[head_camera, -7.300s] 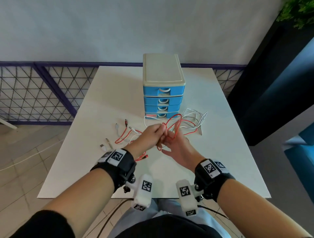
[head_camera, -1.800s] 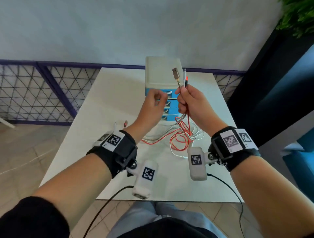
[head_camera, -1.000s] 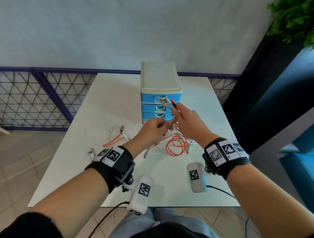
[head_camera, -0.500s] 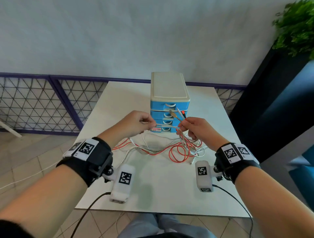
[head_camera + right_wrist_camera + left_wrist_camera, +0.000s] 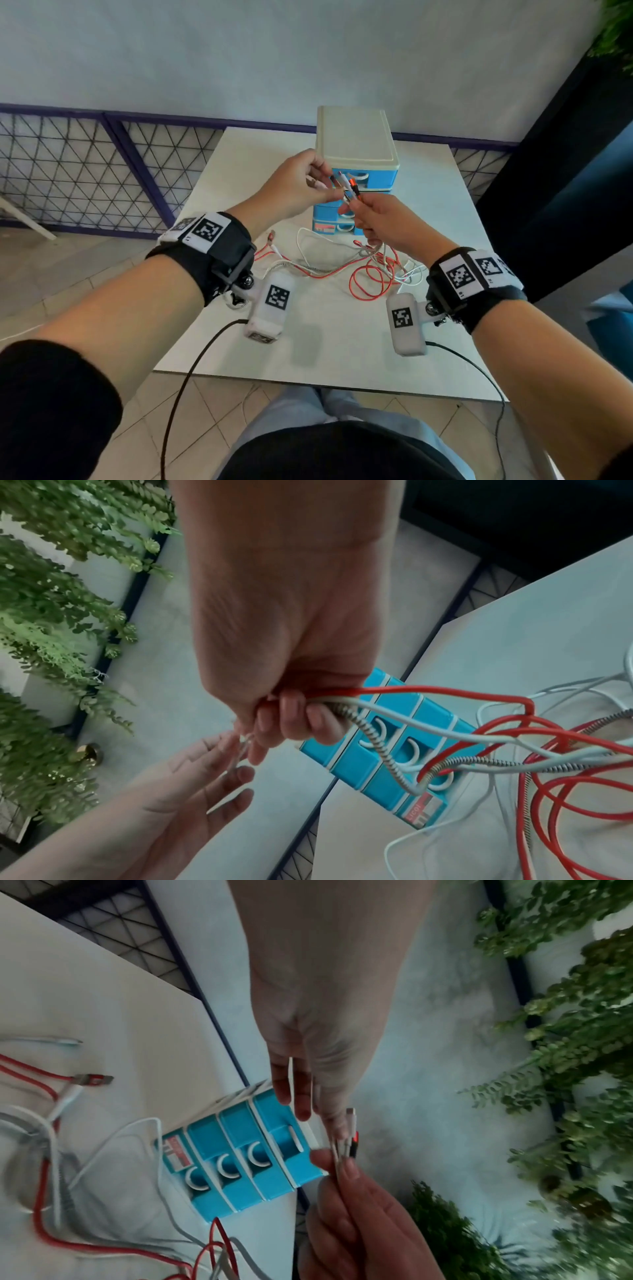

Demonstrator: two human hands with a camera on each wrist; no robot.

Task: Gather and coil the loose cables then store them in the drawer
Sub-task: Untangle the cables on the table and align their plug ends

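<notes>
My right hand [image 5: 356,212] grips a bundle of cables just below their plugs [image 5: 347,183], raised in front of the blue drawer unit [image 5: 356,144]. In the right wrist view its fingers [image 5: 284,718] curl round red, white and braided cables [image 5: 394,693]. My left hand [image 5: 330,181] reaches in from the left with straight fingers [image 5: 298,1104]; the fingertips touch the plug ends [image 5: 349,1139]. The rest of the cables trail down in red loops [image 5: 373,277] onto the white table [image 5: 335,342]. All drawers look closed [image 5: 240,1167].
Loose cable ends with a red plug [image 5: 272,234] lie on the table to the left of the drawer unit. A purple wire fence [image 5: 102,171] runs behind the table. A dark panel [image 5: 565,171] stands to the right, with green foliage [image 5: 51,615] above.
My left hand has let go of the cable it was pulling out to the left and has come back to the plug ends. Both hands have risen in front of the drawers.
</notes>
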